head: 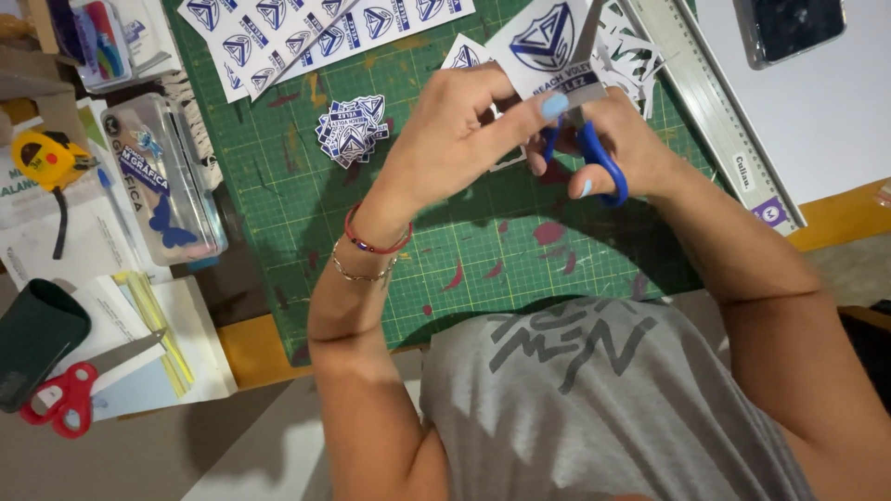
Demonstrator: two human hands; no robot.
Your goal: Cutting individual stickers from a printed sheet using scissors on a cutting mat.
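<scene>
My left hand [464, 130] pinches a white paper piece [548, 42] printed with a blue shield emblem, held above the green cutting mat [306, 232]. My right hand [617, 139] has its fingers through the blue handles of a pair of scissors [594, 158], whose blades point up into the paper's edge. A small pile of cut-out shield stickers [351, 127] lies on the mat to the left of my left hand. Uncut sheets of the same emblems [306, 32] lie at the mat's far edge.
A metal ruler [715, 111] runs along the mat's right side, with paper scraps [631, 56] beside it and a dark phone [794, 28] beyond. At left sit a clear plastic case [162, 181], a yellow tape measure [46, 158], red-handled scissors [65, 394] and a dark pouch [37, 339].
</scene>
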